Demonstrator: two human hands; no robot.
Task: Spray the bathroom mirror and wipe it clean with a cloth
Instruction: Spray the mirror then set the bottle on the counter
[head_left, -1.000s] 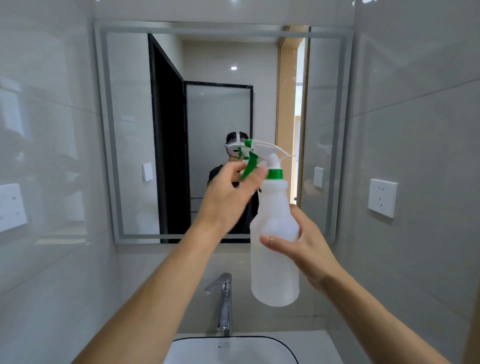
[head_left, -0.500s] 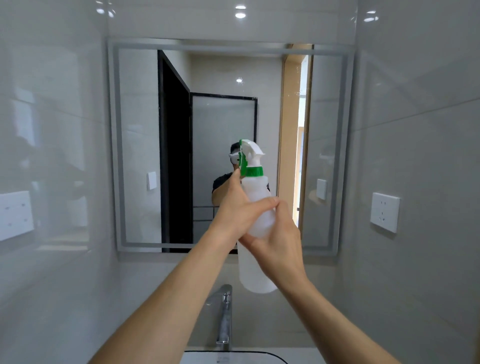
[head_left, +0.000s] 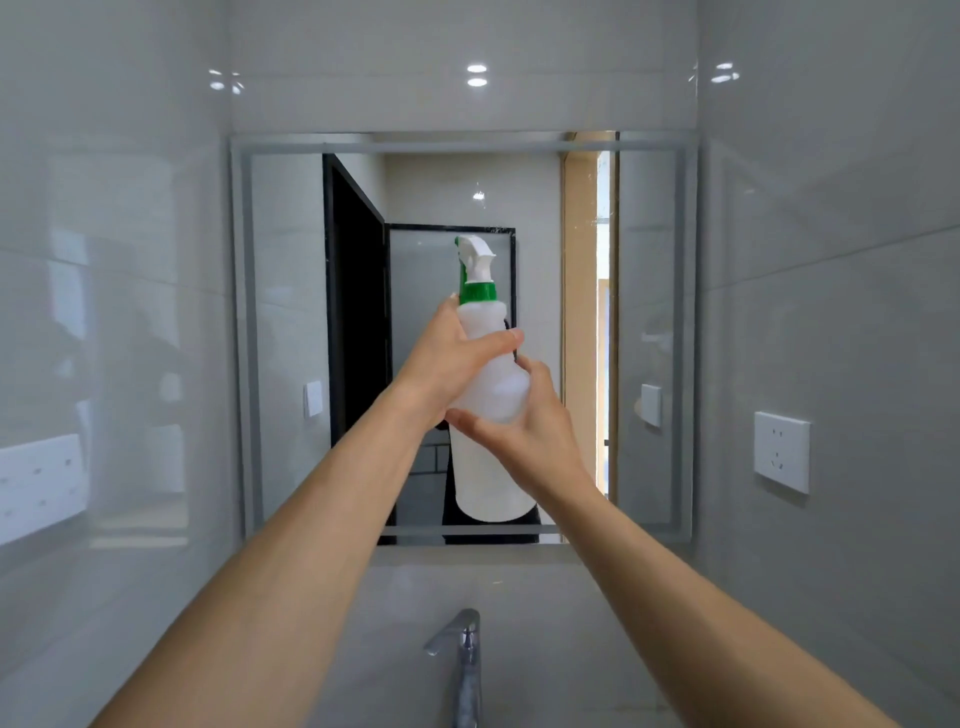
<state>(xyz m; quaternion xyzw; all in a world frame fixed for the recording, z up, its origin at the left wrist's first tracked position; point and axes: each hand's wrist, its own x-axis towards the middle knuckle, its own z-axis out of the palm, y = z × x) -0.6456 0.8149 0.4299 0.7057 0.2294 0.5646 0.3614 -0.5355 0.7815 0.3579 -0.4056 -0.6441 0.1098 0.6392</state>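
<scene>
At frame centre, left hand (head_left: 441, 364) & right hand (head_left: 524, 431) both clamped on the spray bottle (head_left: 488, 405), nozzle toward the mirror (head_left: 291, 312); no mist or cloth visible, so prob. spraying & wiping both left.

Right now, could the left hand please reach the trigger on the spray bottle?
Probably yes: the left hand already grips the spray bottle just below its green collar, and nothing blocks the trigger above.
</scene>
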